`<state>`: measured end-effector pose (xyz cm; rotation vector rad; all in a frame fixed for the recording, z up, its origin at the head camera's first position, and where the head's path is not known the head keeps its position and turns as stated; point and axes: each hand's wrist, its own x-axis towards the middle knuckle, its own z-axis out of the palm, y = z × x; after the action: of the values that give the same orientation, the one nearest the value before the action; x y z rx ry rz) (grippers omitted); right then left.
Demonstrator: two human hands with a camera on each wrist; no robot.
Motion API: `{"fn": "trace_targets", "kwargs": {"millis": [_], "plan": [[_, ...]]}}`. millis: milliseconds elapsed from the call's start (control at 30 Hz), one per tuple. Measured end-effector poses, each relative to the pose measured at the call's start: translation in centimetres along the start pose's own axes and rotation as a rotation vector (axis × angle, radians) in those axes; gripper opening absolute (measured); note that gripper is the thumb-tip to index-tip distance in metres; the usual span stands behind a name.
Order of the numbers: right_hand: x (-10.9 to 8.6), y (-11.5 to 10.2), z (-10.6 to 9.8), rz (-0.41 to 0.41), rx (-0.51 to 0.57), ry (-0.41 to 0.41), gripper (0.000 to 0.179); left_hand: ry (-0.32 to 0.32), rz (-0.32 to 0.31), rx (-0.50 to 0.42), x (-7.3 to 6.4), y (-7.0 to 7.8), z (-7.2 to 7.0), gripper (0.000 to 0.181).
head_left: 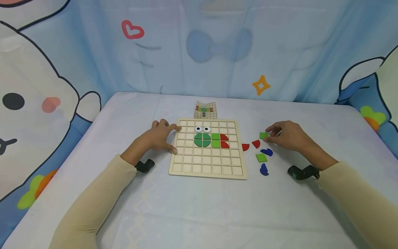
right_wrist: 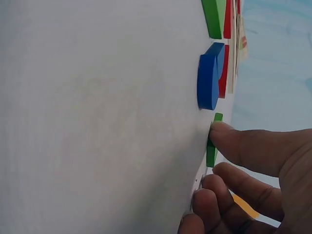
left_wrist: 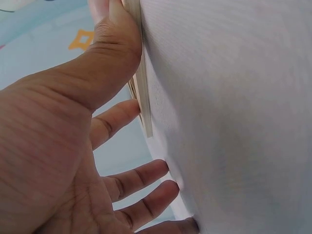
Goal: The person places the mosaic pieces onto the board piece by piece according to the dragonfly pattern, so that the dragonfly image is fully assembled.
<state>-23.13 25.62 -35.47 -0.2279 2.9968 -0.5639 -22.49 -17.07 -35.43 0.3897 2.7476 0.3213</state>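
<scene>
In the head view a wooden grid board [head_left: 208, 169] lies flat on the table. On it are two eye pieces [head_left: 202, 129], a circle of dark green quarter pieces [head_left: 202, 140], light green squares [head_left: 215, 140] and red quarter pieces [head_left: 224, 141]. My left hand [head_left: 157, 136] touches the board's left edge with thumb and index finger, the other fingers spread; the left wrist view shows the thumb [left_wrist: 114, 48] against that edge. Right of the board, my right hand [head_left: 287, 135] pinches a light green square tile [head_left: 263, 135] at its right side, thumb [right_wrist: 239, 146] on it in the right wrist view.
Loose between board and right hand are red quarter pieces [head_left: 245, 147], blue pieces [head_left: 264, 169] and another green square [head_left: 261, 157]. A small picture card [head_left: 206, 110] of a gridded figure touches the board's far edge. Behind the table hangs a light blue printed curtain [head_left: 217, 76].
</scene>
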Motion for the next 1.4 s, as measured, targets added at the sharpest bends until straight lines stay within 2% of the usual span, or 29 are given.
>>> {"fn": "trace_targets", "kwargs": {"millis": [433, 933, 1167, 1400], "plan": [[0.0, 0.0, 0.1, 0.023, 0.003, -0.02, 0.037, 0.001, 0.006, -0.006, 0.0, -0.1, 0.0, 0.09], [-0.1, -0.5, 0.5, 0.058, -0.075, -0.013, 0.036, -0.012, 0.01, -0.002, -0.3, 0.2, -0.3, 0.089], [-0.3, -2.2, -0.2, -0.003, -0.072, -0.004, 0.038, -0.008, 0.02, -0.008, -0.4, 0.2, -0.3, 0.088], [-0.5, -6.0, -0.3, -0.101, -0.056, -0.025, 0.038, -0.009, 0.022, -0.011, -0.4, 0.2, -0.4, 0.089]]}}
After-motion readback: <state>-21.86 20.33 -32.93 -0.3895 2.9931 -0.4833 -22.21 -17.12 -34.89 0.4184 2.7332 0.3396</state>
